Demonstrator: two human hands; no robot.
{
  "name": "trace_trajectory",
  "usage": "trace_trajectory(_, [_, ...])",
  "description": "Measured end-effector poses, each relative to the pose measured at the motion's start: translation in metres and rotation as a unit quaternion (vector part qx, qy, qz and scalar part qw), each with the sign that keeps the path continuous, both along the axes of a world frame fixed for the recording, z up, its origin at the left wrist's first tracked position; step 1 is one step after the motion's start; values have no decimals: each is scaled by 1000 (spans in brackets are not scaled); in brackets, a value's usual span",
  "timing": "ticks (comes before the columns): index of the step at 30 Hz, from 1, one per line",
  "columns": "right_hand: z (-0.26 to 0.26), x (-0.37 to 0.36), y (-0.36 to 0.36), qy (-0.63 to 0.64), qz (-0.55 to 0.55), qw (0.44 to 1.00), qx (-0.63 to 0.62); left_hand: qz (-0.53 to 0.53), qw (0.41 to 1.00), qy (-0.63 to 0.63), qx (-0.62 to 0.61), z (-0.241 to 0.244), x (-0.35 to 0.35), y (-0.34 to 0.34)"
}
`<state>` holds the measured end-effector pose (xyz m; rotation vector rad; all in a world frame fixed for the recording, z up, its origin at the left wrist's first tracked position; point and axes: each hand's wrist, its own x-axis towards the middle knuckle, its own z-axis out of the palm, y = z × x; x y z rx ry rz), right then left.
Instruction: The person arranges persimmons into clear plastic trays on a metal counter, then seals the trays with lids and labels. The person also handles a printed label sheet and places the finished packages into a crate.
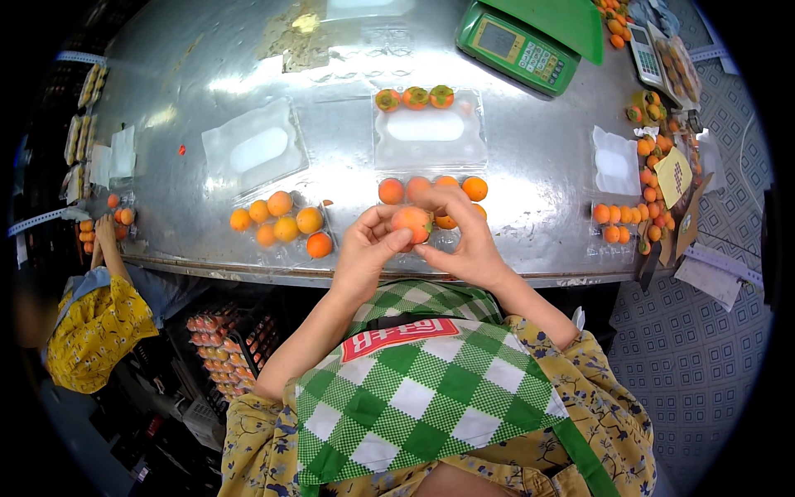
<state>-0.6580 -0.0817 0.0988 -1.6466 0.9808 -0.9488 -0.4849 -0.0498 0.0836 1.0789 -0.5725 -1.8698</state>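
Note:
Both my hands are over the steel table's near edge, around one orange persimmon with its green calyx facing right. My left hand grips it between thumb and fingers. My right hand has its thumb and fingers at the calyx side. Behind them, a clear plastic clamshell lies with its lid folded back. Several persimmons sit in its near half, partly hidden by my hands. Three more persimmons rest calyx up along the lid's far edge.
A second clamshell with several persimmons lies to the left. At the right are another clamshell and loose persimmons. A green scale stands at the back right. A co-worker's hand handles fruit at far left.

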Motion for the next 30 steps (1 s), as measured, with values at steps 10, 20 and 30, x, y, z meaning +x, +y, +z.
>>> trace_trajectory(10, [-6,-3,6,-176,6,951,255,20,997,-47,-55,17,-9,-1])
trace_trajectory(20, [5,2,4,-176,-40,933,313,-5,981,-151,-120,14,-7,-2])
trace_trajectory(30, [4,-3,2,-186,-49,912,363,-5,990,-112,-89,15,-5,-4])
